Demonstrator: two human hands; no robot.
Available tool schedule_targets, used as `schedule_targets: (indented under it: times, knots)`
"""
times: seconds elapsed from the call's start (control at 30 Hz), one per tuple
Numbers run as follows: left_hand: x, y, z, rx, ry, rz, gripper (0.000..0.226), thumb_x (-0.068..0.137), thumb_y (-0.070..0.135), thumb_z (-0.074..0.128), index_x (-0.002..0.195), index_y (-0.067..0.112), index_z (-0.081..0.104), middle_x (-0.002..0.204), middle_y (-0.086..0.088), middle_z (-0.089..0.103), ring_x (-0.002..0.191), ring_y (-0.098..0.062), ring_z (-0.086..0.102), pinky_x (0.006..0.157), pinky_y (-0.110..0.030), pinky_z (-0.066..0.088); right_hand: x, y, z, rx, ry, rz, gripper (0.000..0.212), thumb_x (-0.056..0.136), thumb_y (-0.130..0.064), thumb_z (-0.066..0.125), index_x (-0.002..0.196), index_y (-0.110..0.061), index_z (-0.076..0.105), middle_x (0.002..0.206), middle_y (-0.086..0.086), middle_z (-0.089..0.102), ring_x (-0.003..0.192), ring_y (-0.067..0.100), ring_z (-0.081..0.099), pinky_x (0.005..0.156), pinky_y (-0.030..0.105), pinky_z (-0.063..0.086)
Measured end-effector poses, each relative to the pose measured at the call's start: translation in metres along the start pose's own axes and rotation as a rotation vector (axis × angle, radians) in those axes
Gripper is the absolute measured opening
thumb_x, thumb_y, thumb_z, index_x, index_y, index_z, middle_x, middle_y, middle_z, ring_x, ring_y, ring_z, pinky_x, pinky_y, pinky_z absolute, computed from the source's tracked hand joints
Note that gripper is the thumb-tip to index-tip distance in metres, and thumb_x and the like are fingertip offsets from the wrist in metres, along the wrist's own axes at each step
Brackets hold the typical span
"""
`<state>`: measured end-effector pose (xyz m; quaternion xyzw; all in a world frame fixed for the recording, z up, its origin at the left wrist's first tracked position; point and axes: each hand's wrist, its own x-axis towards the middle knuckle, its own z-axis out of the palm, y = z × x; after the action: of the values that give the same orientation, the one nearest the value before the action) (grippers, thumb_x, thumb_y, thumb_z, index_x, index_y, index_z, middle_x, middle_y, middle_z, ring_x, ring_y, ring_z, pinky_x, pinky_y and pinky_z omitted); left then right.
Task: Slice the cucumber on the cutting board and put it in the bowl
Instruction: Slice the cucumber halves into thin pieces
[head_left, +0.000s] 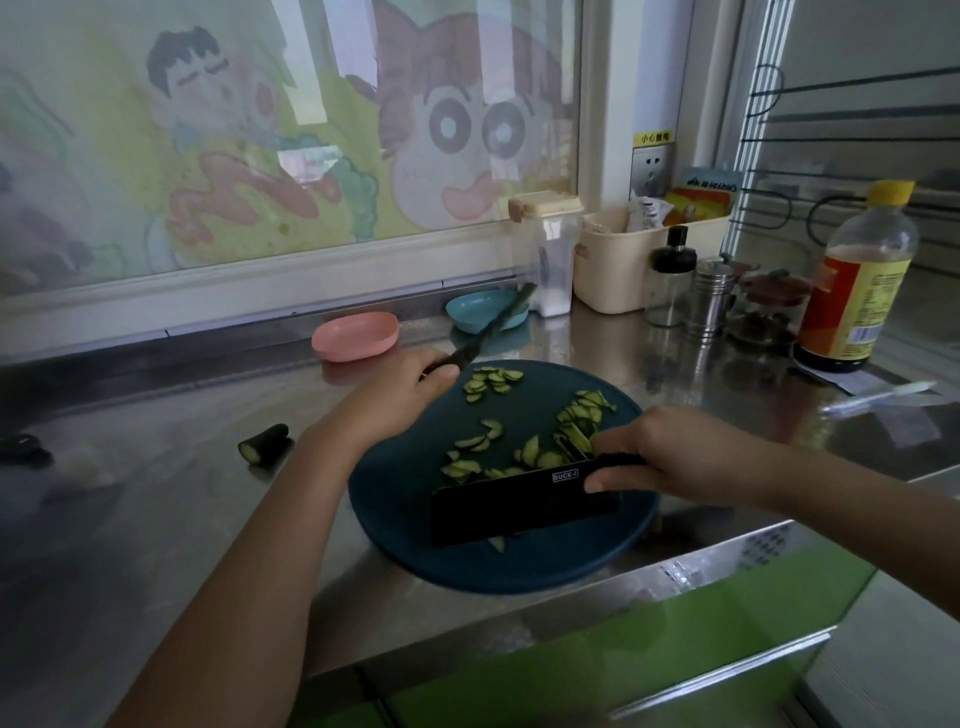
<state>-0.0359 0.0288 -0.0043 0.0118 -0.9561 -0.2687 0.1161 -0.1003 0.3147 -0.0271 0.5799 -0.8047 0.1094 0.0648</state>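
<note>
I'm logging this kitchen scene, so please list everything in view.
cutting board: one, dark blue, counter front
cucumber slices: many, green, on the board
long cucumber piece: one, dark green, held over board's far edge
cucumber end: one, green, counter left of board
cleaver: one, black, edge on board
pink bowl: one, pink, behind board
blue bowl: one, blue, behind board
basket: one, cream, back right
shaker: one, steel, back right
sauce bottle: one, yellow-capped, far right
left hand: grips the cucumber piece
right hand: grips the cleaver
</note>
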Motion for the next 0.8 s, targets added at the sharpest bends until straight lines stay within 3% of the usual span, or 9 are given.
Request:
schedule_targets:
  times: [0.1, 0.2, 0.27, 0.37, 0.47, 0.57, 0.7, 0.8]
  knots:
    - [0.0, -0.008, -0.011, -0.147, -0.012, -0.13, 0.031, 0.1, 0.033, 0.042, 0.077, 0.022, 0.059, 0.069, 0.012, 0.061, 0.067, -0.01, 0.057, 0.064, -0.023, 0.041, 0.009, 0.002, 0.002, -0.03, -0.007, 0.028, 0.054, 0.079, -0.066, 0.035, 0.08, -0.017, 0.057, 0.06, -0.01, 0.045, 0.052, 0.005, 0.041, 0.051, 0.019, 0.028]
    - [-0.002, -0.023, -0.015, -0.436, -0.077, -0.325, 0.034, 0.1, 0.029, 0.044, 0.082, 0.008, 0.065, 0.077, -0.006, 0.067, 0.054, -0.004, 0.063, 0.053, -0.016, 0.047, 0.021, 0.003, 0.003, -0.064, -0.039, 0.057, 0.052, 0.079, -0.065, 0.035, 0.08, -0.017, 0.055, 0.056, -0.012, 0.038, 0.049, -0.002, 0.038, 0.051, 0.019, 0.028]
    - [-0.003, -0.033, -0.013, -0.551, -0.123, -0.396, 0.035, 0.1, 0.026, 0.044, 0.084, 0.005, 0.067, 0.075, -0.008, 0.068, 0.056, -0.01, 0.064, 0.058, -0.022, 0.051, 0.03, 0.005, 0.003, -0.081, -0.038, 0.056, 0.054, 0.079, -0.065, 0.033, 0.083, -0.016, 0.055, 0.058, -0.011, 0.042, 0.051, 0.002, 0.04, 0.052, 0.018, 0.028]
    - [-0.004, -0.041, -0.011, -0.713, -0.156, -0.455, 0.032, 0.1, 0.024, 0.044, 0.092, 0.004, 0.068, 0.077, -0.005, 0.071, 0.061, -0.013, 0.065, 0.06, -0.023, 0.052, 0.044, 0.008, 0.004, -0.076, -0.045, 0.072, 0.054, 0.08, -0.064, 0.033, 0.086, -0.015, 0.056, 0.067, -0.005, 0.054, 0.06, 0.011, 0.05, 0.058, 0.028, 0.039]
    - [-0.004, -0.046, -0.011, -0.812, -0.137, -0.491, 0.031, 0.099, 0.025, 0.044, 0.094, 0.008, 0.069, 0.088, -0.007, 0.072, 0.072, -0.014, 0.064, 0.057, -0.02, 0.052, 0.058, 0.008, 0.005, -0.079, -0.047, 0.101, 0.046, 0.081, -0.063, 0.032, 0.082, -0.021, 0.05, 0.061, -0.009, 0.046, 0.06, 0.013, 0.048, 0.06, 0.03, 0.042]
    - [-0.006, -0.049, -0.011, -0.864, -0.106, -0.513, 0.027, 0.098, 0.026, 0.046, 0.093, 0.012, 0.069, 0.088, -0.005, 0.072, 0.072, -0.014, 0.063, 0.058, -0.021, 0.051, 0.064, 0.008, 0.002, -0.062, -0.024, 0.122, 0.045, 0.081, -0.062, 0.033, 0.081, -0.021, 0.05, 0.062, -0.008, 0.047, 0.057, 0.01, 0.047, 0.058, 0.028, 0.038]
    - [-0.005, -0.056, -0.01, -0.87, -0.098, -0.523, 0.026, 0.096, 0.029, 0.05, 0.095, 0.011, 0.069, 0.093, -0.012, 0.069, 0.078, -0.021, 0.063, 0.075, -0.032, 0.05, 0.046, 0.003, -0.009, 0.096, 0.007, 0.083, 0.04, 0.081, -0.059, 0.04, 0.073, -0.021, 0.051, 0.059, -0.005, 0.05, 0.054, 0.01, 0.049, 0.052, 0.023, 0.035]
    - [-0.001, -0.057, -0.005, -0.88, -0.074, -0.501, 0.029, 0.097, 0.029, 0.048, 0.094, 0.005, 0.066, 0.079, -0.012, 0.067, 0.063, -0.018, 0.065, 0.061, -0.028, 0.054, 0.025, 0.001, -0.011, 0.166, -0.006, -0.004, 0.038, 0.088, -0.058, 0.045, 0.073, -0.024, 0.052, 0.056, -0.011, 0.048, 0.054, 0.004, 0.05, 0.049, 0.013, 0.032]
